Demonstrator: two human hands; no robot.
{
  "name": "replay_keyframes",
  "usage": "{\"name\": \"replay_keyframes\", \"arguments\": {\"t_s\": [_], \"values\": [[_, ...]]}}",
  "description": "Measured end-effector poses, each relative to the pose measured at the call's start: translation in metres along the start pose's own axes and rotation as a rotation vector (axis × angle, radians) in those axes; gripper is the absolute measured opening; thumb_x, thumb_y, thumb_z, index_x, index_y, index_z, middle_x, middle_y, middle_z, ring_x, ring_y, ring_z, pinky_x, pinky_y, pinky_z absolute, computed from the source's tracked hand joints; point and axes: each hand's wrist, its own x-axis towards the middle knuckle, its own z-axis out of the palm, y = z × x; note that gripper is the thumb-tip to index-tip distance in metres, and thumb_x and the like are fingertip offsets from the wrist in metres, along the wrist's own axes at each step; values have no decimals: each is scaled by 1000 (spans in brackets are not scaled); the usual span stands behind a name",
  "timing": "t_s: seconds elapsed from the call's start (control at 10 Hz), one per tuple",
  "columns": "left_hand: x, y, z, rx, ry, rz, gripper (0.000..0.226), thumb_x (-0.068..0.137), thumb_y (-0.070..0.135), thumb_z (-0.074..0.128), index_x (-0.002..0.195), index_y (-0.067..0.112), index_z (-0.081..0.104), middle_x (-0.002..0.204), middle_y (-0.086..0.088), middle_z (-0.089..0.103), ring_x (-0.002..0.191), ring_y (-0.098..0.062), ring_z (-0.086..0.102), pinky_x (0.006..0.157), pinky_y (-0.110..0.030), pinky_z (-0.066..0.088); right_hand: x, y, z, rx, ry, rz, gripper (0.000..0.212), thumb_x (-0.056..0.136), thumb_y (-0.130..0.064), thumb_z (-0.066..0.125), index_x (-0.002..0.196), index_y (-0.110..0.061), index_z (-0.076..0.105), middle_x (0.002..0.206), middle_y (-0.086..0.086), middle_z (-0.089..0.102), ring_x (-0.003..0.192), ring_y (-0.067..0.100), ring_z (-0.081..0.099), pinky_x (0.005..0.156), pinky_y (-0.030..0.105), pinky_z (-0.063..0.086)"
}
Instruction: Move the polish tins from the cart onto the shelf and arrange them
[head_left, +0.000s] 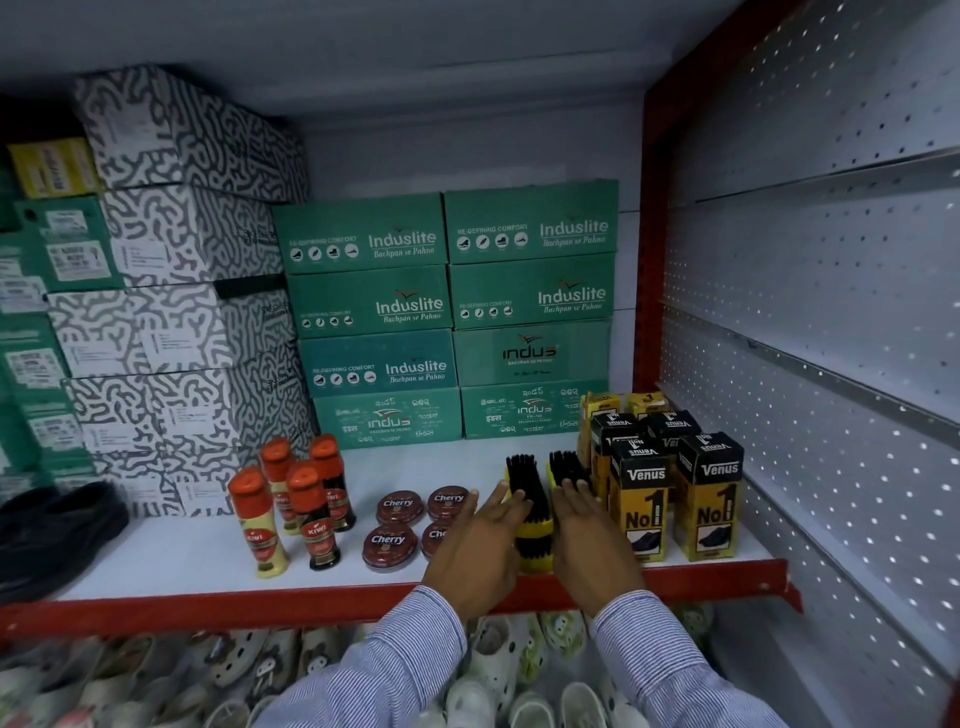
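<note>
Several round dark-red Cherry polish tins lie flat on the white shelf (171, 551) in two rows: back-left tin (399, 508), back-right tin (448, 502), front-left tin (389, 545). A front-right tin (434, 538) is partly hidden behind my left hand (480, 551). That hand rests flat, fingers apart, against the left side of the yellow-and-black shoe brushes (534, 543), just right of the tins. My right hand (592, 545) lies flat on the right brush (569, 467), fingers stretched out. Neither hand holds a tin. The cart is out of view.
Kiwi liquid polish bottles (306, 512) stand left of the tins. Yellow-and-black Venus boxes (709, 504) stand at the right, by the perforated side panel. Green Induslite shoeboxes (447, 312) fill the back; patterned boxes (171, 291) and a black shoe (57, 525) are at the left. White clogs lie below.
</note>
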Motion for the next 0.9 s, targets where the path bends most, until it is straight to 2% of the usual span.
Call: {"name": "replay_keyframes", "arguments": {"t_s": [0.1, 0.2, 0.3, 0.4, 0.5, 0.6, 0.7, 0.8, 0.9], "values": [[-2, 5, -4, 78, 51, -6, 78, 87, 15, 47, 160, 18, 17, 171, -2, 10, 158, -23, -5, 128, -54, 3, -5, -2, -10, 22, 104, -70, 70, 88, -2, 45, 155, -13, 25, 165, 5, 22, 154, 19, 13, 126, 34, 14], [1, 14, -10, 145, 148, 6, 82, 85, 20, 44, 160, 16, 13, 171, -3, 2, 156, -29, -12, 126, -59, -1, -11, -4, -33, 8, 303, -127, 67, 89, -5, 42, 153, -15, 29, 164, 2, 24, 153, 18, 15, 125, 34, 11], [14, 32, -14, 208, 267, 50, 83, 83, 25, 45, 159, 12, 16, 170, -7, 4, 156, -33, -9, 124, -59, -5, -13, 6, -58, -53, 431, -111, 70, 86, -10, 31, 155, -15, 22, 166, 3, 13, 155, 21, 0, 126, 44, 8], [33, 59, -16, 189, 303, 87, 86, 82, 24, 45, 160, 11, 10, 170, -7, 0, 156, -33, -11, 122, -59, -9, -10, 29, -72, -95, 462, 13, 71, 88, -17, 32, 157, -16, 13, 167, 6, 5, 155, 26, -6, 126, 50, 5], [50, 82, -11, 189, 280, 130, 80, 87, 25, 39, 160, 10, 10, 170, -7, 3, 156, -32, -10, 123, -62, -6, -10, 59, -76, -139, 434, 117, 69, 89, -27, 19, 156, -14, 14, 167, 9, 7, 154, 30, -2, 125, 52, 4], [63, 94, -4, 217, 218, 152, 77, 87, 29, 36, 159, 10, 17, 170, -6, 11, 156, -31, -5, 123, -63, -4, -10, 80, -77, -144, 361, 176, 69, 89, -27, 13, 154, -7, 21, 164, 13, 20, 154, 32, 9, 125, 53, 8], [67, 96, 1, 223, 159, 140, 76, 89, 31, 37, 160, 11, 15, 170, -4, 10, 157, -29, -7, 123, -62, -7, -10, 87, -72, -155, 320, 178, 63, 91, -22, 28, 150, -2, 31, 159, 17, 34, 150, 33, 24, 123, 55, 19], [67, 100, -1, 211, 141, 125, 78, 86, 34, 27, 160, 11, 15, 170, -3, 9, 157, -27, -8, 125, -63, -4, -11, 87, -72, -171, 307, 152, 61, 90, -19, 34, 149, -3, 33, 158, 16, 36, 150, 33, 26, 123, 54, 20], [66, 102, -3, 203, 161, 118, 80, 84, 35, 25, 159, 11, 16, 170, -5, 11, 157, -27, -8, 124, -65, -2, -10, 86, -71, -143, 348, 155, 62, 91, -21, 29, 150, -4, 31, 159, 16, 34, 150, 32, 24, 123, 53, 19]]}}
